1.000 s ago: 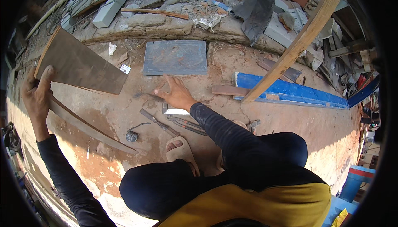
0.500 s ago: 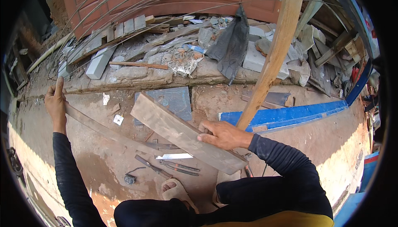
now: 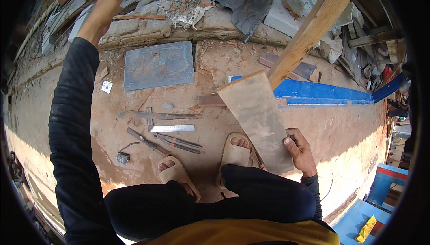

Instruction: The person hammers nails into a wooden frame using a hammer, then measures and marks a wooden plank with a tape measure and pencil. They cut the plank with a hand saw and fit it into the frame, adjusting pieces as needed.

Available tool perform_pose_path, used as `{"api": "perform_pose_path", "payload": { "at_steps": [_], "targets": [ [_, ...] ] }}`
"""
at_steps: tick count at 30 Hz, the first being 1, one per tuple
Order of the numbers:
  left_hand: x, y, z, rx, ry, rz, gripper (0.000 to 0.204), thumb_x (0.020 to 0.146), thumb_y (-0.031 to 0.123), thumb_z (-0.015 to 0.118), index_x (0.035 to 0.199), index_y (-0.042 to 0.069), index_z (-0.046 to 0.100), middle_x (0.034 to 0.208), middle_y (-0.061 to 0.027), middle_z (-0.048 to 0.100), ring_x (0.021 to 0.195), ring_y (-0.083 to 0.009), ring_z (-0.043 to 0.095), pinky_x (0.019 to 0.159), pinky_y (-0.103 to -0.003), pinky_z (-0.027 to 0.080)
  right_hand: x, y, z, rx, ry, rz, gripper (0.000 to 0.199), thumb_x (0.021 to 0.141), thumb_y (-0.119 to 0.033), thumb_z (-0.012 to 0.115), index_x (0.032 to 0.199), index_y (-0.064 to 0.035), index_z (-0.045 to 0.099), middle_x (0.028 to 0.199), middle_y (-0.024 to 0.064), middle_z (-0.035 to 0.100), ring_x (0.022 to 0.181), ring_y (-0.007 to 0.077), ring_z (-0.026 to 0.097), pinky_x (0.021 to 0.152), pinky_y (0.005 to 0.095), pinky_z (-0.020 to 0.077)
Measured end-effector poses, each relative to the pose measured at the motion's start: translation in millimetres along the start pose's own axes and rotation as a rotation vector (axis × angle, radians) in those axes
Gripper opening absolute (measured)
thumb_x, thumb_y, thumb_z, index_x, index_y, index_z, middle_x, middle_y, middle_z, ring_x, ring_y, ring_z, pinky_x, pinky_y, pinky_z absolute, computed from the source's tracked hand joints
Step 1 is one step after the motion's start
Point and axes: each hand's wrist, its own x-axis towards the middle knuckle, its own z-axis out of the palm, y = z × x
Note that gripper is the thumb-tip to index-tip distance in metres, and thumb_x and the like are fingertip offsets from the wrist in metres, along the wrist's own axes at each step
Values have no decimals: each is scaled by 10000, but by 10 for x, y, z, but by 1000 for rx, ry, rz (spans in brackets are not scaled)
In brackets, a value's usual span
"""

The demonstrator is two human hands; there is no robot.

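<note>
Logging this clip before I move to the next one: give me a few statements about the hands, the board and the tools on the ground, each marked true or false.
1. The right hand grips a flat wooden board by its near end. True.
2. The left hand also holds that board. False: it is raised toward the rubble ledge, apart from the board and with nothing in it.
3. A pair of pliers lies on the ground ahead of the feet. True.
4. The grey metal plate is propped upright against the ledge. False: it lies flat on the ground.
5. The person wears sandals. True.
</note>
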Motion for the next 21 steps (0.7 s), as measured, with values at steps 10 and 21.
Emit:
{"api": "perform_pose_path", "payload": {
  "at_steps": [10,21],
  "targets": [
    [-1823,-556,1066,-253,-838,-503,470,1073,339,658,1438,44,634,1250,-77,737,1099,-152,676,978,-326,540,-307,1003,-972,223,742,173,570,1126,-520,460,1058,-10,706,854,29,624,840,111,567,829,294,457],
    [-1830,-785,1671,-334,-684,-666,602,1116,518,539,1448,23,617,1201,-85,751,1030,-162,677,901,-325,553,1927,515,-599,-851,353,-498,247,903,-164,772,1100,-55,671,1101,167,633,1026,407,630,883,493,538]
  ]
}}
